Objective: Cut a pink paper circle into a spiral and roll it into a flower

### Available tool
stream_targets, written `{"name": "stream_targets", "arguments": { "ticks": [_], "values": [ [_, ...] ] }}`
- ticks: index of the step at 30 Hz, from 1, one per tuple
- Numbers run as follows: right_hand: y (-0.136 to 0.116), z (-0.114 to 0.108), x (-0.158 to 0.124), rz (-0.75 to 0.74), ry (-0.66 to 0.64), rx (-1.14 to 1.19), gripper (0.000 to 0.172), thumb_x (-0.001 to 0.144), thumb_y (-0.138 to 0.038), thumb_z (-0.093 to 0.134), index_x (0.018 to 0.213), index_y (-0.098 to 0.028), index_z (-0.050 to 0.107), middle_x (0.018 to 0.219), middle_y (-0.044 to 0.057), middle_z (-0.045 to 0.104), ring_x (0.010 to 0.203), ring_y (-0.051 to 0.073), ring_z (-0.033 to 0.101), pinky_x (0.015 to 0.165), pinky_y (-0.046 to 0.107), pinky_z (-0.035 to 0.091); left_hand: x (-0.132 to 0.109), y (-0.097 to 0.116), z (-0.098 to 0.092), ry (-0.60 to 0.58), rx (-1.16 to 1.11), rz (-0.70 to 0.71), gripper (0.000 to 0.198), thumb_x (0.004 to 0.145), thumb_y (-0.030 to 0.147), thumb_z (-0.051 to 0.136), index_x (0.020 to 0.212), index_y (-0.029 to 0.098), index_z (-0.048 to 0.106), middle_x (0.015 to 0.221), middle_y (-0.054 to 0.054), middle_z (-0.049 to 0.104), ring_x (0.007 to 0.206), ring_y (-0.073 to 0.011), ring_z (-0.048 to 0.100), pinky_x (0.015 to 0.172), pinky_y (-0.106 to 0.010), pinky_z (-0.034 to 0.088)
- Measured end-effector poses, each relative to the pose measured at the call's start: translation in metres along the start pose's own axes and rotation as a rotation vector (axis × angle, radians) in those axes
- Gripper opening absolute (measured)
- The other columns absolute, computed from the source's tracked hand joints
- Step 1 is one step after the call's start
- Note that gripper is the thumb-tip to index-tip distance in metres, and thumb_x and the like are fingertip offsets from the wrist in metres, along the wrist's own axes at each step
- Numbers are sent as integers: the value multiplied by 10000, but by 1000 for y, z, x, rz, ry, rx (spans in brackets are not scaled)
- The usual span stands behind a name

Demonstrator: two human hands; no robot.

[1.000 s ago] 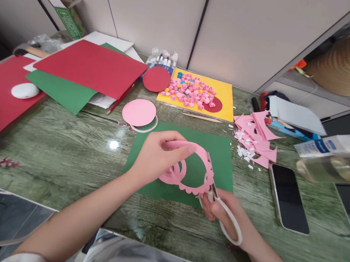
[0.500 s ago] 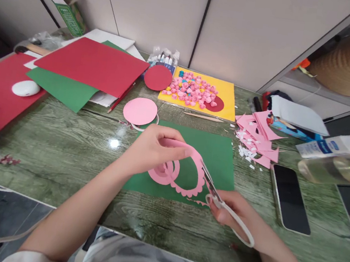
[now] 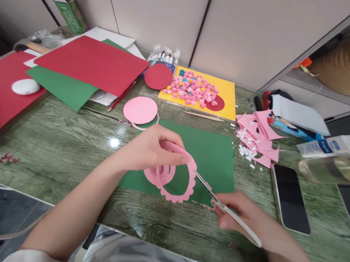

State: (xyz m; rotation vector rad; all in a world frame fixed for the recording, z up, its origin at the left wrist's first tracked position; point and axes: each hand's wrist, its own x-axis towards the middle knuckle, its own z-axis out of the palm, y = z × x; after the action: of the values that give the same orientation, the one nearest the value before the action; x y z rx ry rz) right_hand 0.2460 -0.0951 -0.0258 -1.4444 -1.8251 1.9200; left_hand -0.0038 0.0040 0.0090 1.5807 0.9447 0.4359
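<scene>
My left hand [image 3: 156, 148] pinches the upper part of a pink paper spiral [image 3: 189, 187] between thumb and fingers. The spiral hangs in loops over a green sheet [image 3: 214, 151], and its lower outer edge is cut into scallops. My right hand [image 3: 235, 209] grips white-handled scissors [image 3: 222, 208], whose tips point up and left at the paper's right edge. The blades look nearly closed. Thin pink trimmings [image 3: 202, 204] lie below the blades, near the front edge of the green sheet.
Pink scraps [image 3: 259, 136] and a phone [image 3: 291, 198] lie to the right. Behind the sheet are a pink disc [image 3: 140, 110], a wooden stick [image 3: 203, 116] and a yellow board [image 3: 229, 99] with small pink curls [image 3: 195, 90]. Red sheets [image 3: 90, 60] are stacked at the left.
The pink spiral has shifted slightly left and down with my left hand. The scissors have turned, and their blades have come closer together at the paper's edge.
</scene>
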Motion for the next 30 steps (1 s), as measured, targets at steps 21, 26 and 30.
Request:
{"name": "stream_targets", "arguments": {
  "ticks": [21,26,30],
  "values": [
    [-2,-5,0,66,1,-164,416,763,-513,585,583,-165,446,580,-58,306,562,96,247,504,229,210,1,-4,-5,-152,127,-59,180,709,316,606,620,160,597,583,10,554,522,-72,489,481,-178,353],
    [-2,-5,0,77,10,-177,405,751,-500,610,584,-166,451,571,-62,294,559,94,247,497,223,214,1,-6,-3,-147,131,-68,186,706,325,602,627,157,596,572,12,543,504,-74,486,460,-176,344],
    [-3,-4,1,82,21,-192,396,743,-477,628,576,-167,449,565,-66,295,552,91,243,495,223,213,1,-6,-4,-142,128,-80,187,709,327,597,631,157,592,558,13,543,495,-79,502,454,-175,355]
  ]
}}
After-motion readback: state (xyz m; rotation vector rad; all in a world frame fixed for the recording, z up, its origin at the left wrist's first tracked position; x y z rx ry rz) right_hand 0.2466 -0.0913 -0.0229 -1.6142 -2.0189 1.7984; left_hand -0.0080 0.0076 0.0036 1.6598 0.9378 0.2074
